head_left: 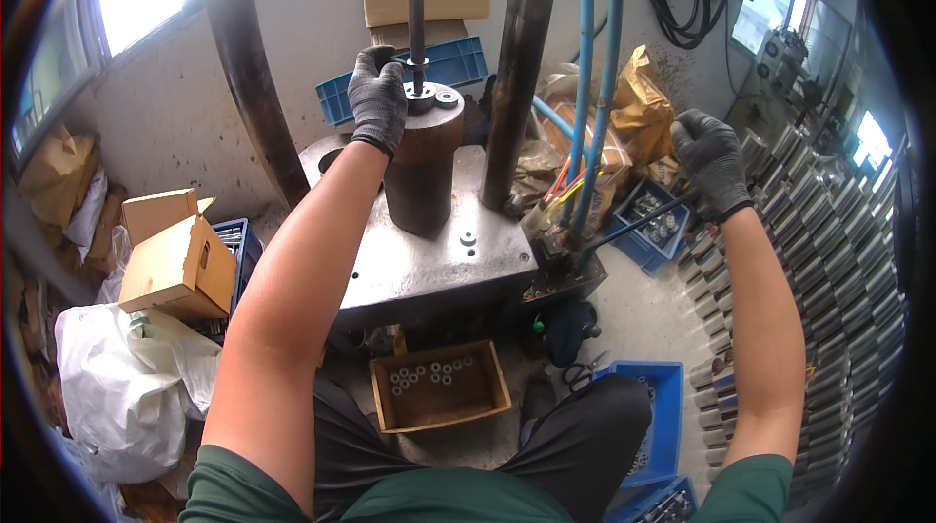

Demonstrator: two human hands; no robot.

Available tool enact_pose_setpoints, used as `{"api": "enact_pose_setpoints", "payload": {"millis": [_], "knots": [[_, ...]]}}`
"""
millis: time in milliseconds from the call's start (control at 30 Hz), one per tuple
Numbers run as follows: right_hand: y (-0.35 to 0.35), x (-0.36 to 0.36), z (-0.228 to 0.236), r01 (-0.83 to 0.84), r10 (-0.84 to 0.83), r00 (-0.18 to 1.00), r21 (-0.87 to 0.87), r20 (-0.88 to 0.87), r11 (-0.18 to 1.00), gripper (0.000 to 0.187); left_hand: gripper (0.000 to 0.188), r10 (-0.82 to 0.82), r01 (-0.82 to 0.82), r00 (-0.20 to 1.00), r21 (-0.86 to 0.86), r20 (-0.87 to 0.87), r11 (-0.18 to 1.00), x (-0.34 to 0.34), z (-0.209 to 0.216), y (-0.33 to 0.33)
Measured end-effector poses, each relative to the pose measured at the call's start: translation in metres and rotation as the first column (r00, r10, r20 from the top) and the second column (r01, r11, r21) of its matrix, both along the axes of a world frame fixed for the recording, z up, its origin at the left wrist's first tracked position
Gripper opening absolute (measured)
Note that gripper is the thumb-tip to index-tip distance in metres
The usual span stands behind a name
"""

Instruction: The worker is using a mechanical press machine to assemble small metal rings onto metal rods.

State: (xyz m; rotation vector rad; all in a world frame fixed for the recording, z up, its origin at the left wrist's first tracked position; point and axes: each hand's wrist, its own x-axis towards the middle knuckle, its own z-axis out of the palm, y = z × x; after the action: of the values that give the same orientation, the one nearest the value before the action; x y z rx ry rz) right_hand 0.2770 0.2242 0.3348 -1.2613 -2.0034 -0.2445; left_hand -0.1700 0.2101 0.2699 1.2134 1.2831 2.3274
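My left hand [378, 104], in a grey glove, is at the top of a thick steel cylinder [419, 167]. Its fingers are curled and closed beside an upright dark rod [416, 16] with a collar [417, 64] round its lower part. What the fingertips hold, if anything, is hidden. A metal ring [446, 98] lies on the cylinder top, right of the rod. Far to the right, my right hand [715, 164], also gloved, is closed on the end of a long dark lever [639, 221]. A small ring [469, 237] lies on the steel press table [429, 265].
Steel posts [522, 84] flank the cylinder, with blue pipes [590, 104] to the right. A wooden box [439, 416] of rings sits below. Blue bins [668, 406] and stacked metal tubes [799, 299] stand right; a cardboard box [175, 265] and white sack [127, 387] are left.
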Motion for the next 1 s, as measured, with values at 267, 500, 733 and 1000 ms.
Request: {"api": "enact_pose_setpoints", "payload": {"millis": [267, 500, 733, 1000], "knots": [[-0.006, -0.006, 0.0, 0.085, -0.089, 0.988, 0.033, 0.128, 0.996, 0.02, 0.04, 0.211, -0.268, 0.883, -0.08, -0.418, 0.96, 0.007, -0.011, -0.014], [-0.023, -0.003, 0.004, 0.144, -0.138, 0.981, -0.041, 0.133, 0.989, 0.021, 0.043, -0.152, -0.031, 0.138, -0.157, -0.979, 0.987, 0.08, -0.102, -0.081], [-0.037, 0.013, -0.008, 0.149, -0.153, 0.976, 0.031, 0.155, 0.988, 0.02, 0.051, -0.42, -0.264, 0.125, -0.438, -0.899, 0.859, 0.093, -0.203, -0.106], [-0.101, 0.043, -0.045, 0.129, -0.106, 0.923, -0.037, 0.37, 0.991, 0.021, 0.037, -0.368, -0.23, -0.011, -0.356, -0.93, 0.906, 0.095, -0.207, -0.155]]}}
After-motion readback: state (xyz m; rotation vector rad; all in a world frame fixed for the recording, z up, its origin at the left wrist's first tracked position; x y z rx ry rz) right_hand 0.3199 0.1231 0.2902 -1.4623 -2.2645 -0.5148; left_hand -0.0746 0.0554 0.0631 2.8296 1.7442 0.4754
